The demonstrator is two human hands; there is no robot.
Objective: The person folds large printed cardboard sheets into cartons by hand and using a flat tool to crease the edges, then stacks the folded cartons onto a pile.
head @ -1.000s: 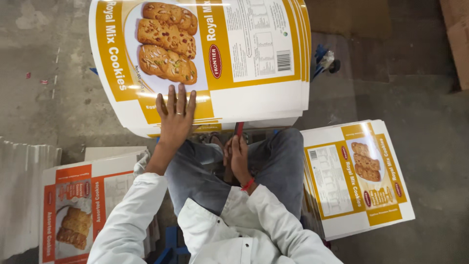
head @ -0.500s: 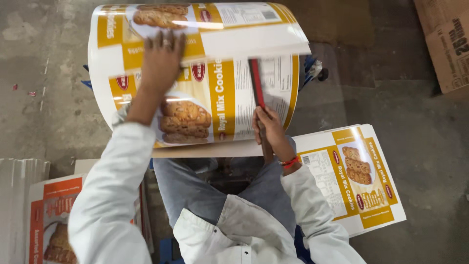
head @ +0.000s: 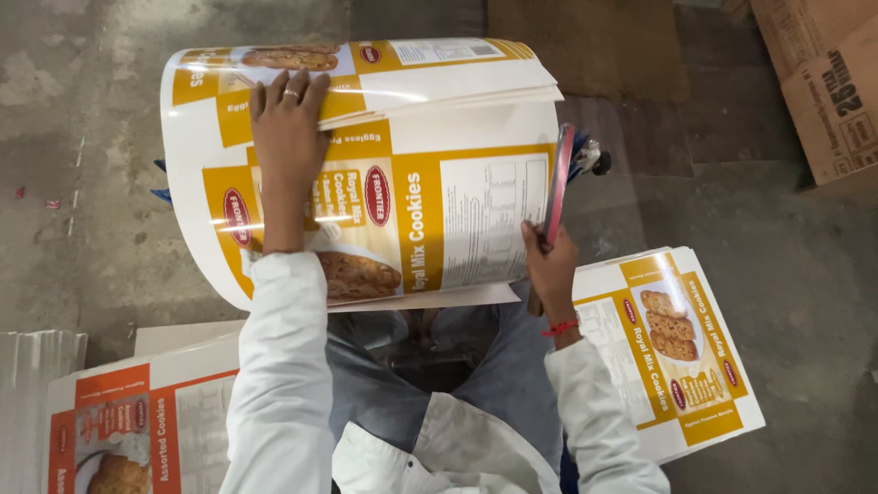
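A thick stack of glossy yellow-and-white printed carton sheets [head: 439, 210] with biscuit pictures lies curled over my lap. My left hand [head: 288, 137] lies flat on the rolled-over far part of the stack, fingers spread, pressing the sheets down. My right hand [head: 549, 265] is closed around a flat red tool [head: 558, 178] held upright against the right edge of the sheets. I wear white sleeves and blue jeans, and a red thread is on my right wrist.
A pile of the same yellow sheets [head: 677, 348] lies on the floor at my right. Orange-and-white printed sheets [head: 128, 430] lie at my lower left beside white stacked sheets [head: 37, 375]. A brown cardboard box [head: 823, 82] stands at top right on the grey concrete floor [head: 91, 183].
The stack has been bent and rolled back toward me. My left hand moved up and left onto the curled sheets. My right hand rose from my lap with the red tool to the stack's right edge.
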